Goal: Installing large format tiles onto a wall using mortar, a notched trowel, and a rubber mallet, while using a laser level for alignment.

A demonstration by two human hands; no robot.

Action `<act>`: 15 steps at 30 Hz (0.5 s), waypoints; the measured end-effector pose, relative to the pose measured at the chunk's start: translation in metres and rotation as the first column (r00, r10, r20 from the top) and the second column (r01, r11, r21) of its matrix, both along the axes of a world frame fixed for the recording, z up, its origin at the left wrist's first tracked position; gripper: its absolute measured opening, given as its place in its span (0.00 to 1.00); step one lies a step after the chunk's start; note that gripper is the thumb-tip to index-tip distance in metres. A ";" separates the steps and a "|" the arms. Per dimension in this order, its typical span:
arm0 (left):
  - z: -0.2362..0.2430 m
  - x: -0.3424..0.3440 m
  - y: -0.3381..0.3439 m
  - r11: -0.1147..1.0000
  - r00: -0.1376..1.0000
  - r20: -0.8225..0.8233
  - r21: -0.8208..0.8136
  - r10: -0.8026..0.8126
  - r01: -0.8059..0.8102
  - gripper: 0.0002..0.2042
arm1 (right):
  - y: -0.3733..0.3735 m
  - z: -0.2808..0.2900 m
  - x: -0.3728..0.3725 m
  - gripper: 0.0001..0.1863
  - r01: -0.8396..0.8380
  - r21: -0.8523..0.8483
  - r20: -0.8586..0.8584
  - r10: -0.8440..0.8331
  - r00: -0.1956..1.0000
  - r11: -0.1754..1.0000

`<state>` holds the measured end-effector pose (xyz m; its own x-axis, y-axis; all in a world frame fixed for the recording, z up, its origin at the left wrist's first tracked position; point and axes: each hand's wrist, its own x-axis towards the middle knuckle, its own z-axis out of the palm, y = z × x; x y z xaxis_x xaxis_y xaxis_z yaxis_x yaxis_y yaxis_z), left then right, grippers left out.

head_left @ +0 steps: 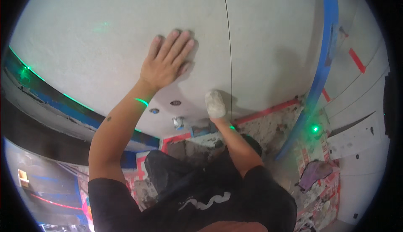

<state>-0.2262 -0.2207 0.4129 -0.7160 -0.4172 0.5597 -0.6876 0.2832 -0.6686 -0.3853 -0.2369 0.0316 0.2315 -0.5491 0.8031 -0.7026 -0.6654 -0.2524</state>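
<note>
My left hand lies flat on a large pale grey wall panel, fingers stretched out and slightly spread. Lower and to the right, my right hand is against the panel beside a thin dark vertical joint. A whitish, dusty covering, perhaps a glove, hides its fingers, so I cannot tell whether it holds anything. Below my left hand the panel has two round openings, one dark and one with blue inside. A shiny metal fitting sticks out beneath them.
A long blue strip runs down the right side. A bright green light glows near the floor, and green lines cross my arms. A purple cloth-like item lies on the littered floor covering. A dark ledge juts in at left.
</note>
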 end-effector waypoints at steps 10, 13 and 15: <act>-0.025 -0.074 -0.023 0.947 0.904 0.392 0.320 -0.168 0.038 0.39 | 0.023 -0.041 0.004 0.18 -0.257 0.557 0.516 -0.086 0.853 0.790; -0.030 -0.073 -0.026 0.957 0.837 0.520 0.289 -0.169 0.013 0.40 | 0.050 -0.005 0.011 0.20 0.040 0.573 0.053 -0.086 0.995 0.819; -0.026 -0.068 -0.025 0.927 0.843 0.497 0.375 -0.207 0.006 0.37 | 0.050 0.012 0.010 0.20 0.224 0.244 -0.178 -0.183 0.967 0.944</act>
<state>-0.2942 -0.2461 0.3866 -0.9072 -0.4139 -0.0749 -0.2176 0.6141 -0.7587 -0.3752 -0.1873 0.0433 0.1995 -0.7820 0.5904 -0.8592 -0.4293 -0.2783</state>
